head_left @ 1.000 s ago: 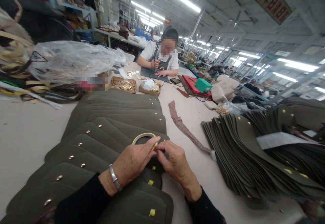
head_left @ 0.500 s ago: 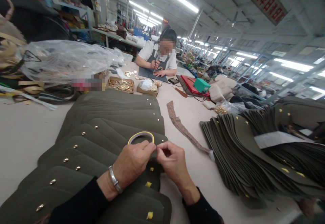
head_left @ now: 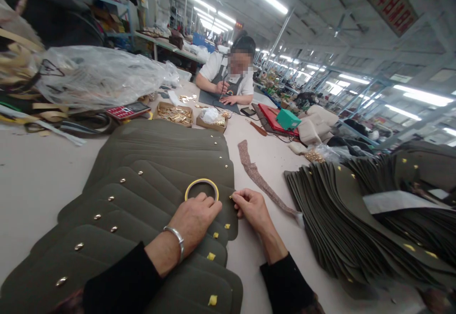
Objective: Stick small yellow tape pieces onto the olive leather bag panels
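My left hand (head_left: 195, 221), with a silver bangle at the wrist, is closed on a roll of yellow tape (head_left: 202, 181), whose ring stands up beyond the fingers. To its right, my right hand (head_left: 252, 207) pinches a small bit of yellow tape (head_left: 231, 196) between thumb and forefinger, close to the edge of a panel. Beneath both hands lie overlapping dark olive panels (head_left: 153, 223), fanned out in a stack. Gold-coloured metal studs (head_left: 79, 246) show along their left side. Small yellow tape pieces (head_left: 211, 256) stick to several panels near their right edges.
At right stands a thick pile of similar panels (head_left: 331, 223). A brown strip (head_left: 261, 176) lies between the stacks. Boxes of gold metal parts (head_left: 174, 115) sit beyond, and a co-worker (head_left: 228, 79) works across the table. A plastic bag (head_left: 99, 74) lies at left.
My hands, together at the tape roll before, have come apart. The right hand has moved right with a bit of tape; the left keeps the roll. The view has shifted slightly.
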`<action>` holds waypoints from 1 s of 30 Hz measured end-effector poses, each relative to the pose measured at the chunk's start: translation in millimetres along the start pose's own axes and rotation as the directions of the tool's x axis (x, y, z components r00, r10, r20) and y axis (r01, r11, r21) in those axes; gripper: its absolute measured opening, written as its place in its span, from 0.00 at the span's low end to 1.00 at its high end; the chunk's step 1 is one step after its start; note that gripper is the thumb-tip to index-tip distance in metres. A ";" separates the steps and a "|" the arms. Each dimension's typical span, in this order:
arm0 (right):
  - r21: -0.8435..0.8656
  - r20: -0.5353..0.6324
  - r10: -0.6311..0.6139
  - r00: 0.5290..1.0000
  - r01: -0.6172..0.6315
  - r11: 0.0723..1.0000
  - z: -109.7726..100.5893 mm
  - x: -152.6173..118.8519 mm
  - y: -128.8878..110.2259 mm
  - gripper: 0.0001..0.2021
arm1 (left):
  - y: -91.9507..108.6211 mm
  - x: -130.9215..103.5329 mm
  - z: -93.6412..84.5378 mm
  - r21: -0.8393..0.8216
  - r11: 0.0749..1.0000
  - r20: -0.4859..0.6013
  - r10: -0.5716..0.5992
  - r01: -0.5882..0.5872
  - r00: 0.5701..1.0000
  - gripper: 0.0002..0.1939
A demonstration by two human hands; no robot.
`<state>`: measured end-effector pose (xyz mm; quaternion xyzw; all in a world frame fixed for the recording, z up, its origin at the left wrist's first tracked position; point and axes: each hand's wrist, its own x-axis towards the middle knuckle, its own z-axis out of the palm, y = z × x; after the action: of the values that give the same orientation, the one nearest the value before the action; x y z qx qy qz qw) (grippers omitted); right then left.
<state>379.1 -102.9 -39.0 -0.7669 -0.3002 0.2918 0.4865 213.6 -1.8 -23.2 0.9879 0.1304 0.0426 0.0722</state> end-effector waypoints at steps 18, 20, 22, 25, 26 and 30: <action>-0.566 0.025 -0.524 0.851 0.445 0.695 -5.5 -8.2 -4.3 0.05 | -1.1 -4.6 7.1 -0.009 1.000 -0.106 0.001 -0.002 0.994 0.08; -0.605 0.149 -0.580 0.801 0.538 0.587 -5.5 -10.9 -2.3 0.08 | -1.2 -4.7 5.9 -0.005 1.000 -0.113 -0.007 0.006 0.994 0.08; -0.650 0.229 -0.548 0.805 0.545 0.529 -1.2 -11.2 -2.6 0.09 | -1.6 -4.8 4.5 0.011 1.000 -0.114 -0.013 0.014 0.993 0.08; -0.720 0.168 -0.415 0.894 0.399 0.568 8.6 -6.4 -8.2 0.10 | -2.5 -4.4 3.5 0.043 0.999 -0.123 -0.011 0.016 0.992 0.08; -0.731 0.129 -0.371 0.920 0.341 0.592 11.3 -3.4 -10.9 0.10 | -2.9 -4.1 3.7 0.048 0.999 -0.129 -0.005 0.011 0.992 0.08; -0.738 0.052 -0.263 0.963 0.215 0.640 15.4 12.5 -21.1 0.11 | -4.6 -2.1 5.8 0.055 0.998 -0.159 0.025 -0.016 0.987 0.07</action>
<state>372.1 -77.5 -27.0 -0.8593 -0.4759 0.0562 0.1785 210.9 1.3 -29.8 0.9842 0.1268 0.1186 0.0346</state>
